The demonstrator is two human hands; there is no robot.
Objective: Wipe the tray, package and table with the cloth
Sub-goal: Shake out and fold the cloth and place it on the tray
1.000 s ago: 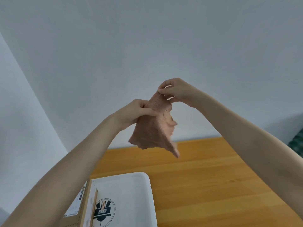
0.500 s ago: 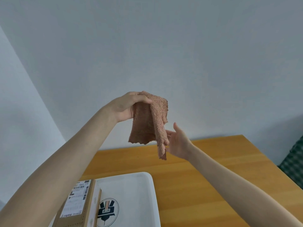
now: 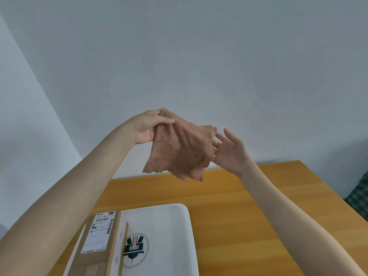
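- Cloth (image 3: 179, 148), pinkish terry, up in the air over the far part of the table (image 3: 239, 206), well above the tray (image 3: 175, 220) and package (image 3: 99, 242); touches none of them.
- Pinched at the top corner between thumb and fingers of the left hand (image 3: 147, 126); hangs loose below, lower corners free.
- Right hand (image 3: 229, 150) released, fingers straight and spread, lying against the cloth's right edge; grips nothing visible.
- Risk of a drop: only one pinch and one flat support, so likely to fall onto table or tray if the pinch loosens before a second grip forms.
- Risk of bunching: gathered carelessly, probably ends as a thin wad that wipes poorly and skips the tray's corners.
- Risk for the package: lies along the tray's left side, looks light, and may slide or get pushed off under a sideways wipe unless steadied.
- Hidden: right thumb and part of that palm, behind the cloth.
- Cut off: near ends of tray and package at the bottom edge; package's left side behind the left forearm.
- Hard to make out: label print too small to read; dark checked thing (image 3: 360, 196) at the right edge, unidentifiable.
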